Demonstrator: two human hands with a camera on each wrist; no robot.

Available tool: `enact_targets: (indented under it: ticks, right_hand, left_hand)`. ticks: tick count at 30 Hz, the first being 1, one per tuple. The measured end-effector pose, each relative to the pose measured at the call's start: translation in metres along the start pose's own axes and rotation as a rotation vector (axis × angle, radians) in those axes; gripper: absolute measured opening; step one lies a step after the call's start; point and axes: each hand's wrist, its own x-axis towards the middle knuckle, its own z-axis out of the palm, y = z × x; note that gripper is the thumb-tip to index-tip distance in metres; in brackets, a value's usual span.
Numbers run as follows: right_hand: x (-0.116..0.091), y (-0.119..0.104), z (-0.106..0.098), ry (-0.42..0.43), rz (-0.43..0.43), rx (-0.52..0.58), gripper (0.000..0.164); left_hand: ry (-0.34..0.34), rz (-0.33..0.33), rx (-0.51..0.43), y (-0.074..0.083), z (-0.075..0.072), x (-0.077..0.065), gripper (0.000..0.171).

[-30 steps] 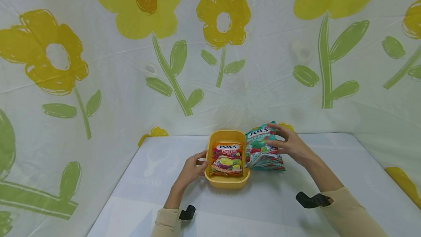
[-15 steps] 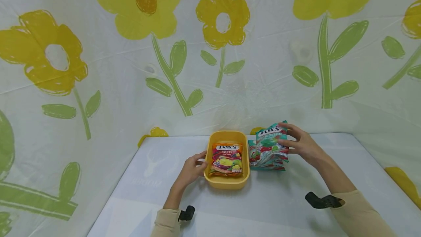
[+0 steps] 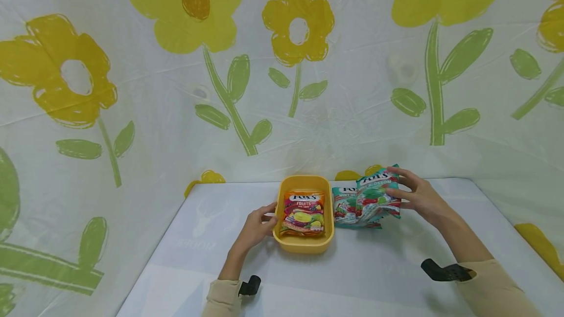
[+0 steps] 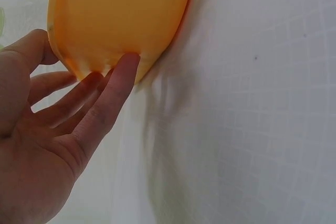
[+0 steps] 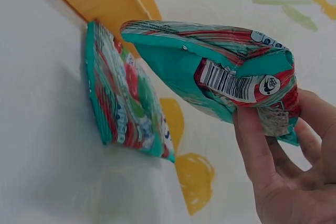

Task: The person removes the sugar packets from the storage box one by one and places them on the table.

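My left hand (image 3: pixel 259 224) rests against the left side of a yellow plastic tray (image 3: pixel 305 247). In the left wrist view its straight fingers touch the tray's outer wall (image 4: pixel 121 14). In the tray lies a red-orange Fox's Fruits candy bag (image 3: pixel 304 213). My right hand (image 3: pixel 420 194) pinches the right edge of a teal Fox's candy bag (image 3: pixel 374 194), raised and tilted right of the tray. A second teal Fox's candy bag (image 3: pixel 343 207) lies beside the tray, partly covered by the held one in the head view. The right wrist view shows the held bag's barcode side (image 5: pixel 226 80).
The white table (image 3: pixel 343 278) extends around the tray and toward the front. Behind it hangs a white sheet (image 3: pixel 352 126) printed with yellow flowers. Black wrist mounts (image 3: pixel 447 271) sit at both beige sleeves.
My right hand has moved right with the held teal bag, away from the tray's edge. More of the second teal bag shows. My left hand and the tray stay in place.
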Motion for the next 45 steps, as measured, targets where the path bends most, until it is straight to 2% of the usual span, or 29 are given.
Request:
enact_targets:
  ticks: [12, 26, 45]
  right_hand:
    - [-0.008, 0.007, -0.021, 0.021, 0.031, -0.095, 0.069]
    - [-0.013, 0.017, -0.033, 0.025, 0.097, -0.135, 0.070]
    - [-0.015, 0.030, -0.036, 0.005, 0.111, -0.094, 0.068]
  left_hand:
    - [0.007, -0.004, 0.007, 0.001, -0.001, 0.002, 0.051]
    - [0.011, -0.013, 0.001, 0.000, 0.000, 0.001, 0.051]
    - [0.004, -0.019, -0.008, -0.002, 0.000, 0.001, 0.051]
